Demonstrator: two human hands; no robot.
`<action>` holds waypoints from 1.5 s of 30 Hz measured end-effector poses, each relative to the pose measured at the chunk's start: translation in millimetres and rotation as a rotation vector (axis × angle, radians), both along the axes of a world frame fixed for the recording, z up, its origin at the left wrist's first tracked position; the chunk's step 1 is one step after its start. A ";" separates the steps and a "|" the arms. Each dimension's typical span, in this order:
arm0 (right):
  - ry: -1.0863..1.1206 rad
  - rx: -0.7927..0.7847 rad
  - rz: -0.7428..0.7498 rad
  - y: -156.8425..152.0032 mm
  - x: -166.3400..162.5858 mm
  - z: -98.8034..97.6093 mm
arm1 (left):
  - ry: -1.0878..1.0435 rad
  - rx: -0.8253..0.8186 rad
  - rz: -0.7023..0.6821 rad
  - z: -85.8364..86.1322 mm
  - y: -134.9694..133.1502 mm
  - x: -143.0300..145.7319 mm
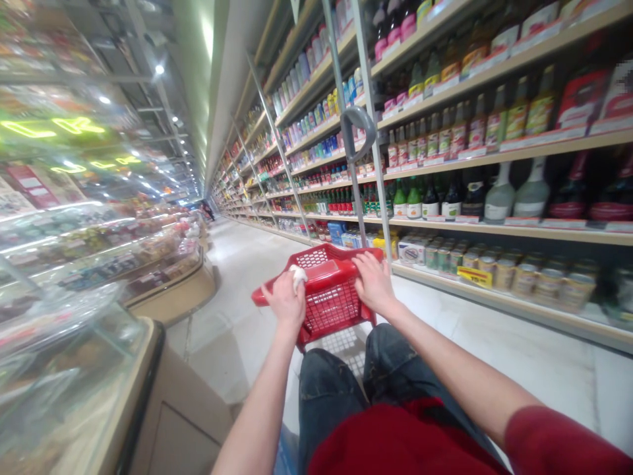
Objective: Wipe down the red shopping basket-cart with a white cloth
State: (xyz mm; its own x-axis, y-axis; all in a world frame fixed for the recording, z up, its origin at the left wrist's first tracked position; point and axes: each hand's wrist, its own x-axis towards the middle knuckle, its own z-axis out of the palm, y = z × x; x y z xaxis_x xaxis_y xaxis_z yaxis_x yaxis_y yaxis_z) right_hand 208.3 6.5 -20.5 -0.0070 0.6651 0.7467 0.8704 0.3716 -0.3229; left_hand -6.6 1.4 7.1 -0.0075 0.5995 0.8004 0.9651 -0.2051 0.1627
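A red plastic shopping cart with a mesh basket stands directly before my knees. My left hand is closed on the left part of its handle, and a crumpled white tissue-like piece shows at its fingers. On the right end of the handle lies my right hand, its fingers curled over the bar. A grey pole with a loop grip rises beyond the cart's right side. What the basket holds is hidden from this angle.
Along the right run long shelves of bottles, with packed cans low down by a yellow price tag. A glass-topped counter stands close on the left, blurred displays beyond it. The pale floor stretches down the aisle toward blurred dark figures.
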 end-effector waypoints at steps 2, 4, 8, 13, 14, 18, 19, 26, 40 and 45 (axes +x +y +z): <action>-0.016 -0.002 0.004 0.9 3.2 -0.8 | 0.003 0.005 -0.022 -2.5 -2.2 -1.3; -0.027 -0.008 0.010 1.4 5.6 -1.2 | -0.010 0.003 0.011 -3.6 -4.0 -16.1; -0.029 -0.009 0.021 1.1 3.8 -1.9 | -0.177 0.023 0.200 -0.8 -5.4 -52.6; -0.009 -0.007 0.013 1.4 -3.8 -2.5 | -0.134 -0.006 0.140 -0.2 -7.5 -34.4; -0.010 -0.007 0.012 1.6 -4.4 -2.6 | -0.098 -0.013 0.091 -2.1 -8.5 -23.0; -0.029 -0.018 0.003 2.3 -3.2 -2.4 | 0.005 -0.024 -0.045 -11.1 -11.7 13.9; -0.033 -0.020 0.001 2.4 -2.4 -2.2 | 0.026 -0.025 -0.058 -12.1 -11.7 16.7; -0.045 -0.025 0.016 1.6 -2.6 -2.5 | -0.159 -0.077 0.056 3.5 -5.4 -3.1; -0.118 -0.112 0.330 -3.8 -49.6 48.8 | 0.123 -0.376 -0.120 24.2 -3.0 50.5; -0.138 -0.086 0.279 -2.2 -66.4 40.1 | 0.123 -0.367 -0.061 15.4 -14.7 7.1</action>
State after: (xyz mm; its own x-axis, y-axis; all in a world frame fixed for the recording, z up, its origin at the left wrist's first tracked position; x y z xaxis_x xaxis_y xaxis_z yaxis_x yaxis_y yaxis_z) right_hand 141.8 4.3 19.6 -0.2951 0.6842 0.6669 0.7765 0.5785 -0.2500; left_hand 0.5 -13.3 22.5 0.1194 0.8423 0.5256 0.9699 -0.2122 0.1196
